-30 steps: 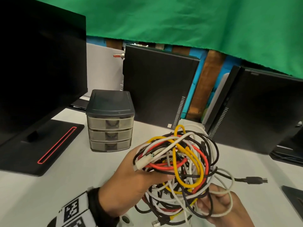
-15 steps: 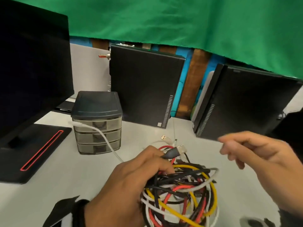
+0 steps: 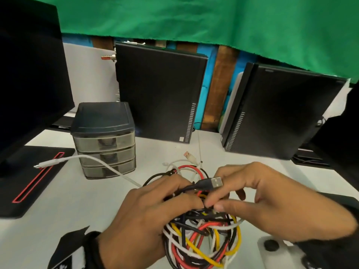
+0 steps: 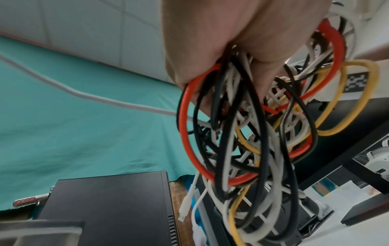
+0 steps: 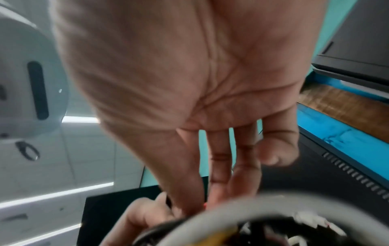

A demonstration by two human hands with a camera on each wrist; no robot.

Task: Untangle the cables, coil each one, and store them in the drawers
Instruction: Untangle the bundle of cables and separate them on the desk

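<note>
A tangle of black, white, red and yellow cables (image 3: 202, 239) hangs low over the white table, gripped from the left by my left hand (image 3: 180, 193). In the left wrist view the left hand (image 4: 242, 41) is curled round the cable tangle (image 4: 242, 133). My right hand (image 3: 213, 204) meets it from the right, thumb and forefinger pinching a strand. A black USB plug (image 3: 213, 183) sticks up between the hands. One white cable (image 3: 97, 160) trails left past the closed three-drawer unit (image 3: 104, 150). The right wrist view shows the right hand (image 5: 197, 206) over the blurred cable tangle (image 5: 252, 233).
A black monitor (image 3: 29, 74) stands at the left on its red-lined base (image 3: 29, 181). Two black computer cases (image 3: 161, 94) (image 3: 275, 113) stand upright at the back under a green cloth. A white device (image 3: 275, 247) lies at the near right.
The tangle has come down toward the table. My right hand let go, hovered open half a second ago, and is back at the tangle. A white cable end has swung out to the left.
</note>
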